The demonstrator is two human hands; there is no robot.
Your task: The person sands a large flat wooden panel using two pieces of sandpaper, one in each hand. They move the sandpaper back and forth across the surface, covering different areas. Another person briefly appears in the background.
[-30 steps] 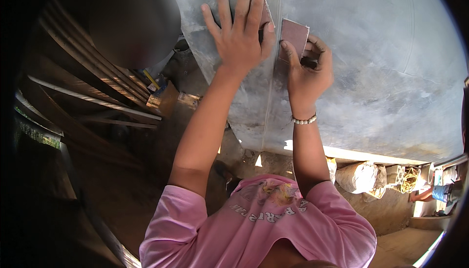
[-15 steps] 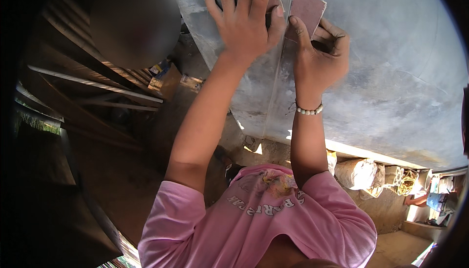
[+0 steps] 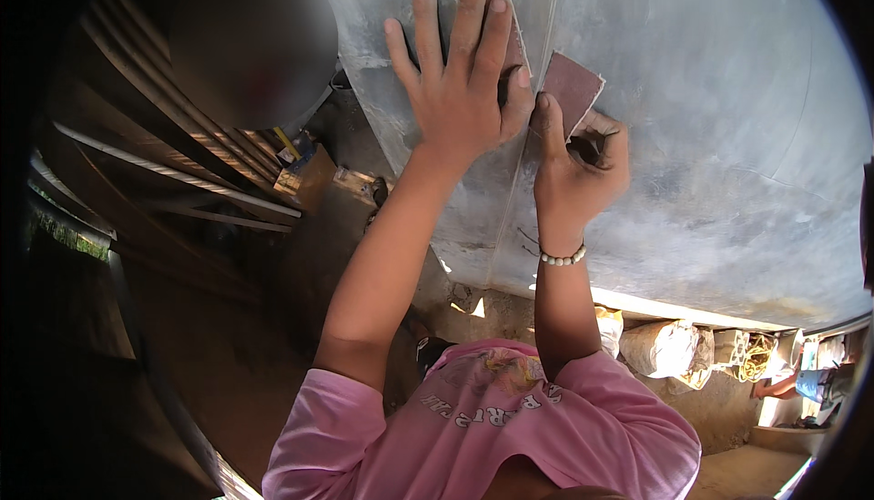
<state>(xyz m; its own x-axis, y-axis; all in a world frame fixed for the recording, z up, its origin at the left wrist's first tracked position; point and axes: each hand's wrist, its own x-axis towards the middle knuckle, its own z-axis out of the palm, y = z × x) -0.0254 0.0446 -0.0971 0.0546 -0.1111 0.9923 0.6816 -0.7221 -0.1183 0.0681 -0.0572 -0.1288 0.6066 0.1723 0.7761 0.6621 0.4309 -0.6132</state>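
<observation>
My left hand point(image 3: 451, 90) presses a reddish-brown piece of sandpaper point(image 3: 510, 31) against a large grey panel point(image 3: 710, 136). Its fingers are long and somewhat apart over the paper, and the thumb rests by its lower right edge. To the right of a thin straight seam in the panel, my right hand point(image 3: 578, 163) pinches a second piece of sandpaper point(image 3: 575, 88) by its lower end, thumb on top and fingers curled beneath. Only the upper part of that piece shows. A beaded bracelet point(image 3: 563, 257) circles my right wrist.
Long rods point(image 3: 173, 168) and curved strips lean at the left, near a cardboard box point(image 3: 308, 177). Below the panel's right edge stand wrapped bundles point(image 3: 657, 347) and a yellow coil point(image 3: 757, 359). Another person point(image 3: 801, 383) is partly visible at the far right. A blurred patch covers the upper left.
Both hands have come down the panel toward me, each with its sandpaper. More of the left piece now shows above the fingers, and the right hand has shifted slightly left.
</observation>
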